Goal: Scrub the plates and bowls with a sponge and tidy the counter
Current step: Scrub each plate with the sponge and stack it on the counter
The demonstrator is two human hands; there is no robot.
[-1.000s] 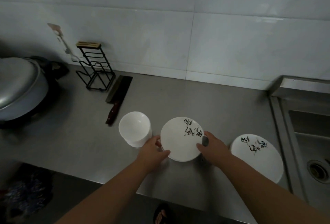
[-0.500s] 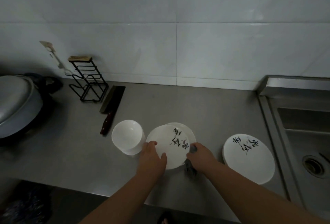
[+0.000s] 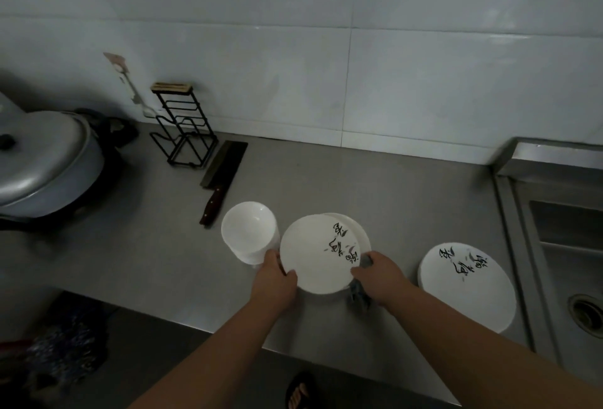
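A white plate (image 3: 316,255) with black brush marks is tilted up off a second plate (image 3: 360,232) beneath it, in the middle of the steel counter (image 3: 408,200). My left hand (image 3: 275,281) grips the lifted plate's left rim, thumb on top. My right hand (image 3: 380,275) is at its right rim and holds a grey sponge (image 3: 359,296) that pokes out below the fingers. A stack of white bowls (image 3: 249,229) stands just left of the plates. Another marked white plate stack (image 3: 466,288) lies to the right.
A cleaver (image 3: 222,173) with a dark wooden handle lies behind the bowls, beside a black wire rack (image 3: 184,134). A lidded metal pot (image 3: 45,160) sits at far left. The sink (image 3: 571,245) with its drain is at the right. The counter's front edge runs below my forearms.
The top plate has been lifted and shifted left off the plate beneath it, which now shows behind. My right hand has dropped to the plate's lower right rim with the sponge.
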